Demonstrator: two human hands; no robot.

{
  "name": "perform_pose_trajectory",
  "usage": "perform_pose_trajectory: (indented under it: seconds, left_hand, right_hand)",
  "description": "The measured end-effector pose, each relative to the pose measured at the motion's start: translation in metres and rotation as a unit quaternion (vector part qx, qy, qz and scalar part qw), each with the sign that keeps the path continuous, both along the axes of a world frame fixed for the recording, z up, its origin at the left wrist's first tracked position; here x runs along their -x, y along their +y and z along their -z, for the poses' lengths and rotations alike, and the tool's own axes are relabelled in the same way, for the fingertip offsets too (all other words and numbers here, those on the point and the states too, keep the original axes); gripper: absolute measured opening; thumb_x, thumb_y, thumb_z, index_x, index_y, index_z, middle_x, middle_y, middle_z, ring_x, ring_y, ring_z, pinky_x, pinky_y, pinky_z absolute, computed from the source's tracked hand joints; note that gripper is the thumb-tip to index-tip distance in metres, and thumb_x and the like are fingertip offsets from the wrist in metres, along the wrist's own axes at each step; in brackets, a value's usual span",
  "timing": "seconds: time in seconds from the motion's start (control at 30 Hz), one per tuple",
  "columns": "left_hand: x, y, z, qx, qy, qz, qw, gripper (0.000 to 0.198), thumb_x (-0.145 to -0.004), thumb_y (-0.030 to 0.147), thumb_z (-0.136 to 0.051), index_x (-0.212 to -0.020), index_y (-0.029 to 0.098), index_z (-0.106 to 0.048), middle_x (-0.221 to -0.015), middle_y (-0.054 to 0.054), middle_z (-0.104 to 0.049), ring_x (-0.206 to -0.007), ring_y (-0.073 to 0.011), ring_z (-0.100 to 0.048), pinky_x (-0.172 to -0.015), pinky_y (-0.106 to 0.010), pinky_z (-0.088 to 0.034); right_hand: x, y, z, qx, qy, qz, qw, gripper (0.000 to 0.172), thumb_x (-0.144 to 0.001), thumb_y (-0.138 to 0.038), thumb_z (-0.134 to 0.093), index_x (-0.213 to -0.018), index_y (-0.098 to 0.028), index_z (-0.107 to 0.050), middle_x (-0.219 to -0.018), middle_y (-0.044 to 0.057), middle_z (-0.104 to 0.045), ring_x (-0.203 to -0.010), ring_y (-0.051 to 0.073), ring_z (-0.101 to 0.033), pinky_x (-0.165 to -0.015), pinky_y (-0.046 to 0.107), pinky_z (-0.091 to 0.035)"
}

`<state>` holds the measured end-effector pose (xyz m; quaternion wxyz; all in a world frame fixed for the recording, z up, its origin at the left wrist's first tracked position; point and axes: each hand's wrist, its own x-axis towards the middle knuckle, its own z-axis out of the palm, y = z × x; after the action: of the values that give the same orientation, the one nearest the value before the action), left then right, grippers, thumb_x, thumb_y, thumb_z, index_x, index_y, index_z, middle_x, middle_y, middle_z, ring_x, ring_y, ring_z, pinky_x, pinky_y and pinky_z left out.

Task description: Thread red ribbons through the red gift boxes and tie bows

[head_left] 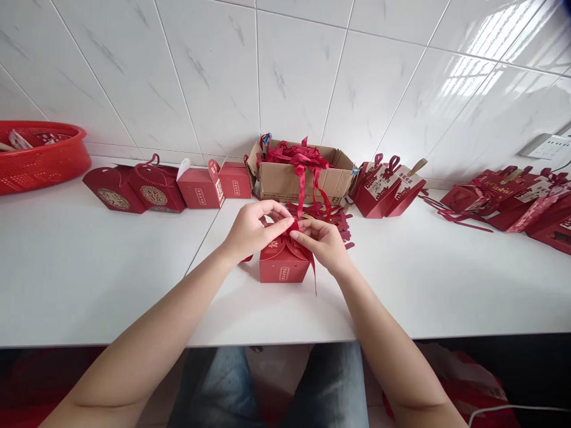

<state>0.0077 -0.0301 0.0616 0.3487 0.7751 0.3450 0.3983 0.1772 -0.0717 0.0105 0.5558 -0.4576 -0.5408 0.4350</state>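
Note:
A red gift box (284, 266) with gold lettering stands upright on the white table in front of me. Over its folded top, both my hands pinch a red ribbon (293, 227). My left hand (261, 224) has thumb and forefinger closed on the ribbon from the left. On the other side, my right hand (322, 241) grips the ribbon between thumb and fingers. One ribbon tail hangs down past the box's right side. The exact shape of the ribbon between my fingertips is partly hidden.
Behind the box, a cardboard carton (306, 180) holds a heap of red ribbons, with dark red strips (343, 226) lying before it. Red boxes (156, 189) line the wall at left, more bags (392, 189) at right. A red plastic basket (42, 157) sits far left.

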Motion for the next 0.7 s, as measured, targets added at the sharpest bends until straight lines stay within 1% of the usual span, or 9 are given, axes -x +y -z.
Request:
perform_pose_trajectory:
  seconds: [0.07, 0.13, 0.23, 0.33, 0.4, 0.47, 0.57, 0.63, 0.7]
  left_hand:
    - [-0.001, -0.001, 0.001, -0.031, 0.0, -0.014, 0.999, 0.016, -0.079, 0.031, -0.063, -0.077, 0.016, -0.069, -0.079, -0.004, -0.07, -0.071, -0.0156, -0.061, -0.062, -0.027, -0.046]
    - [-0.002, -0.001, 0.002, -0.051, -0.009, -0.009, 0.999, 0.015, -0.082, 0.03, -0.061, -0.08, 0.016, -0.069, -0.082, -0.005, -0.072, -0.076, -0.0161, -0.063, -0.067, -0.027, -0.049]
    - [0.0, 0.0, 0.003, -0.075, -0.021, -0.008, 0.997, 0.015, -0.083, 0.03, -0.061, -0.088, 0.017, -0.067, -0.09, -0.005, -0.073, -0.082, -0.0163, -0.067, -0.075, -0.027, -0.05]
    - [0.001, 0.0, 0.002, -0.089, -0.012, -0.017, 0.996, 0.015, -0.083, 0.029, -0.062, -0.092, 0.018, -0.065, -0.095, -0.004, -0.073, -0.082, -0.0157, -0.068, -0.078, -0.027, -0.05]
    - [0.001, 0.0, 0.002, -0.086, -0.007, -0.015, 0.996, 0.016, -0.083, 0.029, -0.062, -0.094, 0.018, -0.064, -0.094, -0.004, -0.073, -0.085, -0.0168, -0.068, -0.08, -0.028, -0.051]
    - [0.002, 0.001, 0.002, -0.079, -0.005, -0.012, 0.997, 0.018, -0.083, 0.03, -0.062, -0.097, 0.019, -0.063, -0.09, -0.004, -0.073, -0.089, -0.0183, -0.068, -0.083, -0.03, -0.05]
    - [0.007, 0.007, 0.0, -0.065, 0.012, 0.001, 0.998, 0.023, -0.083, 0.034, -0.064, -0.1, 0.02, -0.063, -0.089, -0.004, -0.073, -0.09, -0.0191, -0.067, -0.084, -0.032, -0.049]
    - [0.015, 0.013, 0.0, -0.04, 0.044, -0.002, 0.998, 0.023, -0.085, 0.04, -0.061, -0.095, 0.02, -0.064, -0.093, -0.004, -0.071, -0.089, -0.019, -0.065, -0.081, -0.031, -0.048]
    - [0.025, 0.018, 0.001, -0.009, 0.085, -0.026, 0.996, 0.027, -0.086, 0.046, -0.057, -0.086, 0.02, -0.064, -0.093, -0.004, -0.069, -0.088, -0.0189, -0.063, -0.078, -0.031, -0.048]
  right_hand:
    - [0.001, 0.0, 0.0, -0.008, -0.026, 0.012, 1.0, 0.041, -0.068, -0.047, -0.077, -0.092, -0.015, -0.071, -0.062, -0.003, -0.058, -0.057, 0.009, -0.05, -0.058, 0.025, -0.044]
    - [0.001, -0.001, -0.001, -0.016, -0.054, 0.016, 0.998, 0.041, -0.07, -0.048, -0.076, -0.096, -0.016, -0.074, -0.061, -0.003, -0.058, -0.056, 0.009, -0.05, -0.058, 0.025, -0.043]
    - [0.0, -0.001, -0.003, -0.034, -0.06, -0.009, 0.998, 0.038, -0.073, -0.049, -0.073, -0.096, -0.018, -0.076, -0.077, 0.002, -0.068, -0.069, 0.013, -0.059, -0.066, 0.027, -0.048]
    - [-0.001, -0.001, -0.004, -0.048, -0.044, -0.037, 0.997, 0.035, -0.078, -0.048, -0.068, -0.097, -0.019, -0.076, -0.091, 0.004, -0.072, -0.081, 0.016, -0.063, -0.074, 0.029, -0.05]
    - [0.0, -0.001, -0.005, -0.048, -0.043, -0.048, 0.997, 0.034, -0.08, -0.047, -0.067, -0.097, -0.019, -0.075, -0.088, 0.004, -0.071, -0.08, 0.016, -0.062, -0.074, 0.029, -0.05]
    - [0.002, -0.001, -0.005, -0.047, -0.052, -0.049, 0.996, 0.031, -0.08, -0.046, -0.067, -0.091, -0.018, -0.075, -0.082, 0.003, -0.069, -0.074, 0.014, -0.059, -0.071, 0.029, -0.048]
    - [0.005, 0.001, -0.004, -0.068, -0.083, -0.01, 0.994, 0.027, -0.075, -0.045, -0.072, -0.075, -0.018, -0.073, -0.07, 0.001, -0.061, -0.062, 0.011, -0.05, -0.062, 0.027, -0.044]
    - [0.006, 0.002, -0.002, -0.096, -0.101, 0.02, 0.99, 0.025, -0.071, -0.042, -0.075, -0.068, -0.018, -0.07, -0.07, 0.0, -0.058, -0.059, 0.01, -0.045, -0.058, 0.027, -0.041]
    - [0.006, 0.003, 0.0, -0.117, -0.109, 0.03, 0.987, 0.024, -0.071, -0.041, -0.075, -0.067, -0.019, -0.069, -0.078, 0.002, -0.06, -0.061, 0.01, -0.046, -0.056, 0.026, -0.039]
